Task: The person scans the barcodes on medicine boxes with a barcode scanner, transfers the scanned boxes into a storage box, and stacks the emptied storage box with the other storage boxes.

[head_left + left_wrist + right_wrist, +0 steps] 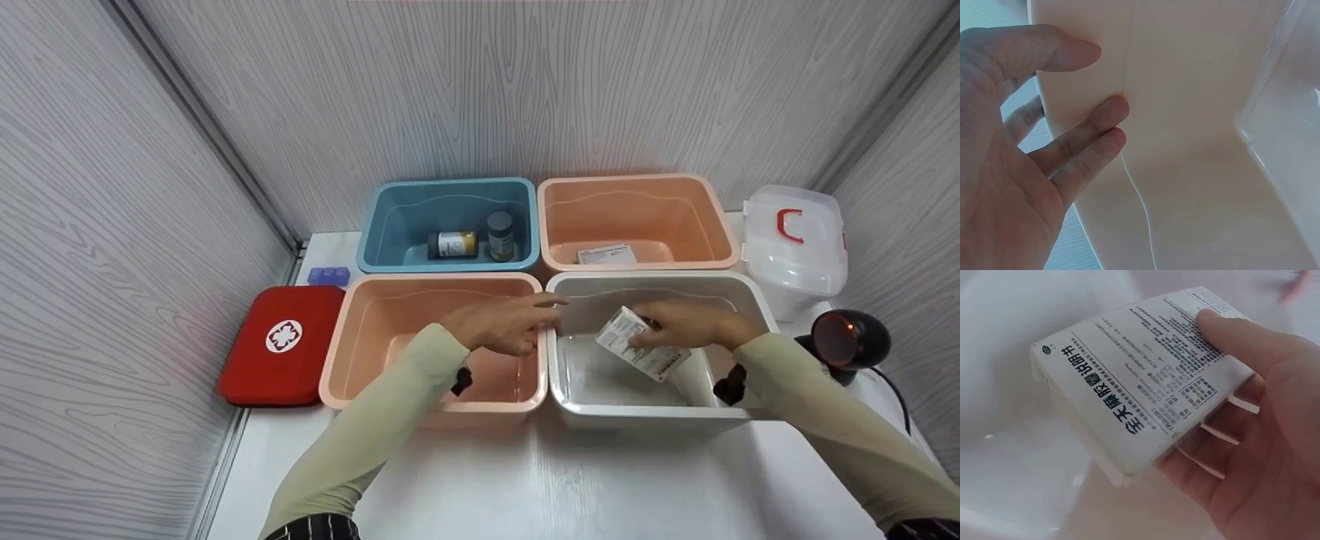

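Observation:
My right hand (679,322) holds a white medicine box (637,343) tilted inside the white bin (637,411). In the right wrist view the thumb lies on the printed face of the medicine box (1123,382), and the other fingers are under it. Over the right side of the front pink bin (435,407) is my left hand (499,324), its fingers loosely extended and holding nothing. Its fingertips reach the rim beside the white bin. The left wrist view shows the fingers of the left hand (1044,124) close to a smooth bin wall (1185,84); contact is unclear.
Behind stand a blue bin (450,268) with two dark bottles (500,236) and a back pink bin (637,265) holding a flat box (607,254). A red first-aid case (281,345) and purple pill box (328,276) sit left; a clear lidded box (795,247) and black lamp (851,341) right.

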The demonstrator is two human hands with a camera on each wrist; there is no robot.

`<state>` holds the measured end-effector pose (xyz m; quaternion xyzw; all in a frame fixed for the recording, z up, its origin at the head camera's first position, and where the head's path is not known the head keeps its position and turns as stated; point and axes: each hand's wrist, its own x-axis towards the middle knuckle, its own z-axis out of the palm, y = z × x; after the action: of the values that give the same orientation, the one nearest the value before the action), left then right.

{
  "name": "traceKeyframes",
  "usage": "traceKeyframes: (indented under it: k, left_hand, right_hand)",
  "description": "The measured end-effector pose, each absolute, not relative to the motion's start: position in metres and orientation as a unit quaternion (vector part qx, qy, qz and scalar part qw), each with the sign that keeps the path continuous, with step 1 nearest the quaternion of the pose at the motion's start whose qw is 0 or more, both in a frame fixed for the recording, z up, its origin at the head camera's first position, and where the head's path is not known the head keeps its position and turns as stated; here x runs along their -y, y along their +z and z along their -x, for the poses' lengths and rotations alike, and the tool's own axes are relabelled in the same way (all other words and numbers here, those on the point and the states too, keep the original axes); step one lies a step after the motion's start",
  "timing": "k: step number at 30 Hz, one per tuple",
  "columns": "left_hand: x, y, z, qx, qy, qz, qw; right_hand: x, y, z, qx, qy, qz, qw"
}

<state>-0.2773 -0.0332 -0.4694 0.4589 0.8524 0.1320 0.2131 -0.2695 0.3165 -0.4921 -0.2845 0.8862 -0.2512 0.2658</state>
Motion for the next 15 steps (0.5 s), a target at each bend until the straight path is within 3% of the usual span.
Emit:
traceKeyframes:
  k: [11, 15]
  left_hand:
    - [0.033, -0.470, 0.277, -0.853, 0.141, -0.453, 0.218]
    - [0.034, -0.469, 0.277, -0.849, 0.146, -0.458, 0.220]
  right_hand:
    - [-0.329, -0.458, 0.253, -0.875, -0.380, 0.286, 0.087]
    - [-0.337, -0.455, 0.247, -0.877, -0.398, 0.265, 0.046]
